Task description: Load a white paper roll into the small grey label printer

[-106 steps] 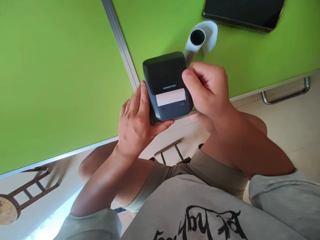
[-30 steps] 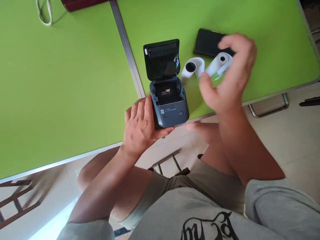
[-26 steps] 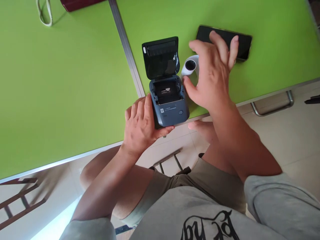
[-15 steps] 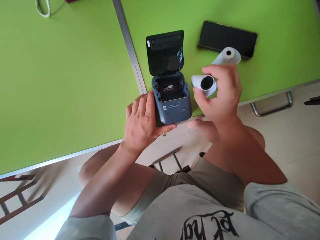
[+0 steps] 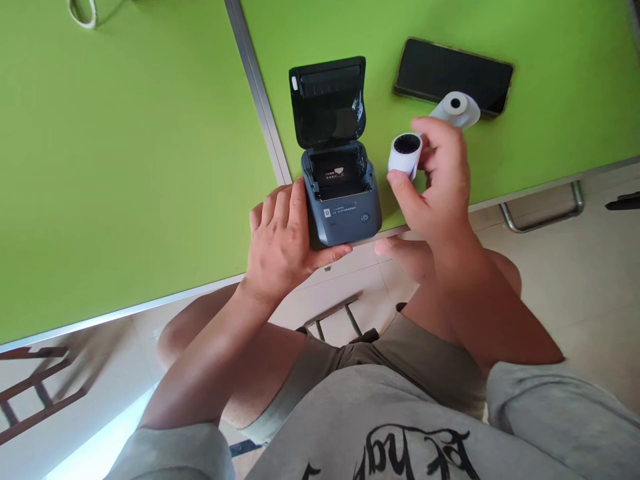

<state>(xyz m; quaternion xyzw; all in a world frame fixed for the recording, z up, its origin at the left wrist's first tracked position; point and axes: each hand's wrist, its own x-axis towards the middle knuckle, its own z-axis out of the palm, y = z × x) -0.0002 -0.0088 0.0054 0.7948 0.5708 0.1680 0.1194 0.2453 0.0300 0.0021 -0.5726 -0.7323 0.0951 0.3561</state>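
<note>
A blue-grey label printer [image 5: 345, 217] rests at the table's front edge with its dark lid [image 5: 329, 103] raised and its paper bay uncovered. My left hand [image 5: 280, 237] steadies it, fingers along its left side and thumb across its front bottom edge. To the right of the printer, my right hand [image 5: 440, 177] pinches a small white paper roll [image 5: 403, 162] between thumb and fingers. The roll's wide dark core faces up. Just beyond that hand stands a second white roll [image 5: 456, 105] with a small core hole, its lower part hidden by my hand.
A black phone [image 5: 450, 70] lies behind the second roll. A metal seam strip [image 5: 257, 93] crosses the green table [image 5: 125, 167] left of the printer. At the far left is a white cord loop [image 5: 83, 17]. A metal stool frame [image 5: 545, 210] stands beyond the front edge.
The paper roll in my right hand has tilted more upright, and the fingers have shifted around it. My left hand and the printer hold their place, apart from a slight camera shift.
</note>
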